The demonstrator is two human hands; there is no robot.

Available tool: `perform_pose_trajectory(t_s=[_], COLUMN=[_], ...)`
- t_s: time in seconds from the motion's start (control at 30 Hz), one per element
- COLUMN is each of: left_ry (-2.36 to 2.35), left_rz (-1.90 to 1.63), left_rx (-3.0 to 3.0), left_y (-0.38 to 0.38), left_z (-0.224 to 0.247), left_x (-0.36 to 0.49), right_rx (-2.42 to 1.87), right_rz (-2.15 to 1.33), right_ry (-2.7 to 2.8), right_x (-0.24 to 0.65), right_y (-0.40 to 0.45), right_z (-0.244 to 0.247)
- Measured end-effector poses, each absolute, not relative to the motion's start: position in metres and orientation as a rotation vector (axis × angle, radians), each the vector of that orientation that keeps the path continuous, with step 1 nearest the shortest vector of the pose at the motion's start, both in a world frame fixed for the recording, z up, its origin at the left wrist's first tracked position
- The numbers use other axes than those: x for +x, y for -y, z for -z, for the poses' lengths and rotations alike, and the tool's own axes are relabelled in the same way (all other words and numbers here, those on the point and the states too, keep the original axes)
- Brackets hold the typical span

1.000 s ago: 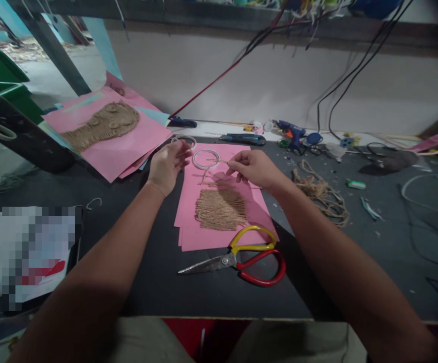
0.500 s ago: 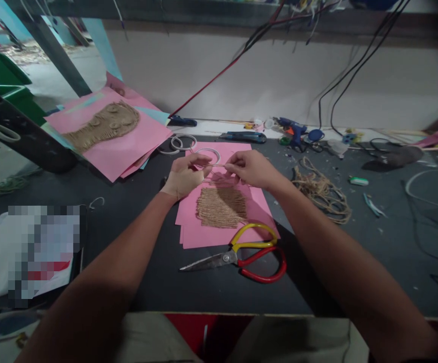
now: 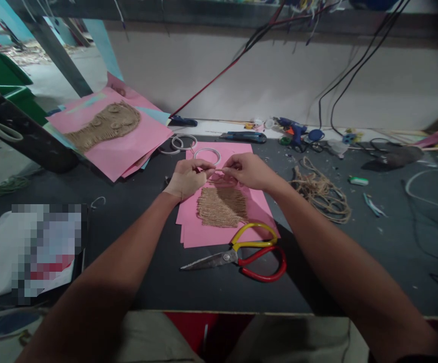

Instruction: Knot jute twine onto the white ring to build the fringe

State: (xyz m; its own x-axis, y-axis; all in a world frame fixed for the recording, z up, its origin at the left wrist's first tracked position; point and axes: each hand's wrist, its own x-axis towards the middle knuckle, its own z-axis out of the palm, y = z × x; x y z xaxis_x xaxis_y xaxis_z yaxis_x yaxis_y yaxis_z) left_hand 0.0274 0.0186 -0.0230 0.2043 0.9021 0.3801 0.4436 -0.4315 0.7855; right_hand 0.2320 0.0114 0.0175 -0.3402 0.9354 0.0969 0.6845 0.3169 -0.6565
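Both hands pinch a short piece of twine point(image 3: 219, 170) above the upper part of the pink paper point(image 3: 192, 233). My left hand point(image 3: 190, 176) has its fingertips closed on one end, and my right hand point(image 3: 247, 170) grips the other end close by. Just below them, rows of brown twine point(image 3: 222, 207) lie side by side on the paper as a rough block. Scissors point(image 3: 227, 257) with one yellow and one red handle rest across the paper's lower edge, blades pointing left. A white ring point(image 3: 219, 153) lies behind my fingers.
A loose heap of twine point(image 3: 322, 194) is at the right. Pink sheets point(image 3: 154, 138) with a twine shape point(image 3: 109, 122) lie at the back left. A utility knife point(image 3: 243, 137) and a blue glue gun point(image 3: 297, 132) are along the back edge. Cables point(image 3: 226, 75) hang behind.
My two hands have drawn slightly closer together, so less of the twine shows between the fingertips. The scissors and the twine block stay in place.
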Motion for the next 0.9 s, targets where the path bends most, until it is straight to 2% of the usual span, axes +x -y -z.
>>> perform_pose_trajectory(t_s=[0.27, 0.5, 0.9], left_ry=[-1.206, -1.18, -1.173], left_rz=[-1.135, -1.217, -1.139], left_rx=[2.357, 2.229, 2.093], left_y=[-0.025, -0.0208, -0.0155], left_z=[0.0292, 0.0321, 0.0255], left_x=[0.023, 0.0275, 0.0297], right_rx=[-1.421, -1.373, -1.382], right_rz=[-0.634, -0.614, -0.645], right_ry=[2.164, 2.182, 2.195], right_x=[0.2316, 0.2316, 0.2297], right_y=[-0.0127, -0.0126, -0.0109], right_z=[-0.0124, -0.0128, -0.0136])
